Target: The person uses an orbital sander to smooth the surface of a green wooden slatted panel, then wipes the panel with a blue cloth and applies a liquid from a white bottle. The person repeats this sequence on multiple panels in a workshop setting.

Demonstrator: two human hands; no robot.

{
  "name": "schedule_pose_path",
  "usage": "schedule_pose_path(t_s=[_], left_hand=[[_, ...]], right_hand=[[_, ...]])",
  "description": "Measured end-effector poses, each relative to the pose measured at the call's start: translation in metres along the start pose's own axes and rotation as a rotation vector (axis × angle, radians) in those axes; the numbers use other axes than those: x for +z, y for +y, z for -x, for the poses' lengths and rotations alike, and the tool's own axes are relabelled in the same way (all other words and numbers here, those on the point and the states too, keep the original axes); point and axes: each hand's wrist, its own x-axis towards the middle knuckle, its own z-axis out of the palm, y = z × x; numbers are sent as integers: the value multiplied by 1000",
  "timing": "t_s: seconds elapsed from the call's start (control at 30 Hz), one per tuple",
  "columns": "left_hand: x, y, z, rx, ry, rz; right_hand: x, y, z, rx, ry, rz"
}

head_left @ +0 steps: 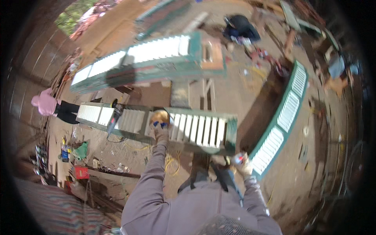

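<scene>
- Across the middle, before me, stretches a long louvred wooden panel with a dull green frame and pale slats [232,132].
- Over its middle, my left hand [160,133] has its fingers against a rounded golden-brown object [160,116]; I cannot tell whether they grip or only press it.
- Near right, my right hand [245,167] is curled around a small blurred red-and-pale object [238,158], just beside a curved-looking green panel with white slats [288,111].
- Left of my left hand, a dark power tool with a grey-blue body [114,116] lies on the middle panel.
- Far left stands a person in a pink top [46,102].
</scene>
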Motion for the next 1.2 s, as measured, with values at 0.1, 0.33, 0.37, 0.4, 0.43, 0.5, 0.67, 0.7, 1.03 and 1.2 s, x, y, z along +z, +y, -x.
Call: schedule_pose_path(t_s=[0.1, 0.33, 0.37, 0.4, 0.43, 0.5, 0.67, 0.7, 1.03, 1.2], left_hand=[[20, 13, 44, 180, -19, -17], [14, 161, 156, 655, -223, 267], [21, 169, 156, 762, -249, 160], [38, 170, 160, 788, -254, 88], [49, 177, 169, 799, -317, 93], [61, 195, 187, 815, -429, 95], [92, 213, 207, 872, -512, 114], [97, 213, 209, 872, -518, 96], [110, 241, 211, 745, -717, -265], [105, 284, 185, 415, -888, -585]], right_hand=[[-65, -7, -9, 435, -254, -168], [-156, 50, 49, 650, -159, 20], [-152, 51, 51, 702, -150, 14], [-153, 53, 53, 744, -190, -14], [-167, 44, 47, 782, -223, -42], [-176, 44, 60, 733, -158, 73], [-180, 71, 98, 875, -228, 54], [-181, 73, 103, 908, -249, 52], [-183, 71, 117, 988, -283, 21], [-171, 85, 138, 842, -193, 104]])
